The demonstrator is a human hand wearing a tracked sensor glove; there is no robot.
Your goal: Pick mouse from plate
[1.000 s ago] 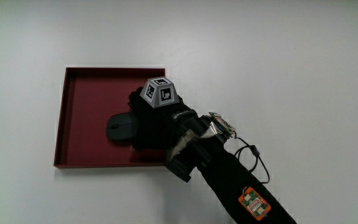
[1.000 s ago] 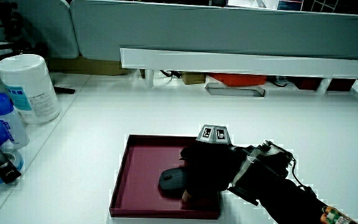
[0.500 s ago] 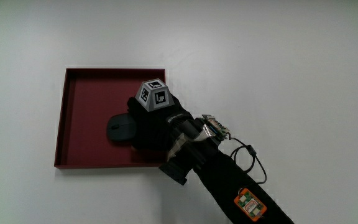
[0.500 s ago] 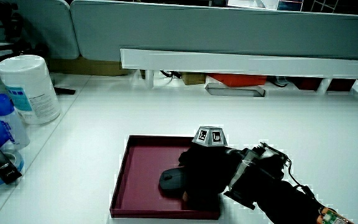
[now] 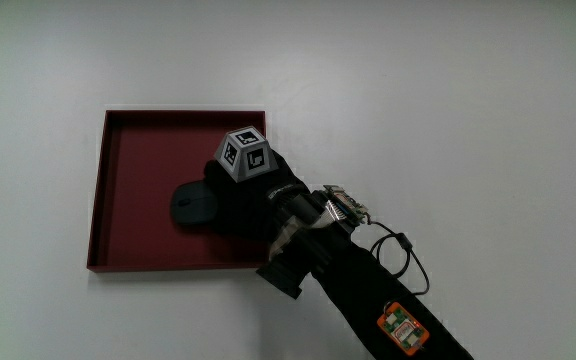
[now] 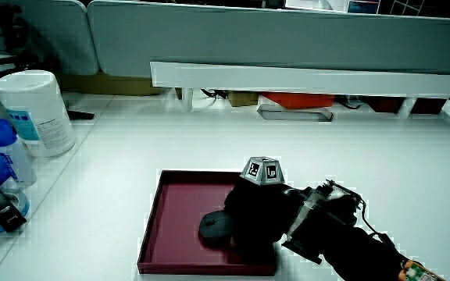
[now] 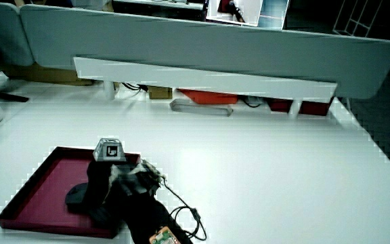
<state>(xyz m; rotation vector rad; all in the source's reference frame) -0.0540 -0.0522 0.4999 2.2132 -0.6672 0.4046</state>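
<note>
— Where is the mouse?

— The dark grey, smooth, rounded computer mouse (image 5: 194,205) lies inside the square dark-red tray with low upright walls (image 5: 133,150), which serves as the plate, on the plain white table (image 5: 448,120).

— And the hand?

— The black fabric-gloved hand (image 5: 248,200), with a small grey patterned cube (image 5: 247,153) on its back, covers the part of the mouse nearer the forearm. In a side view the hand (image 6: 258,218) sits low on the mouse (image 6: 215,226), fingers curled around it.

— Lifted?

— I cannot tell.
</note>
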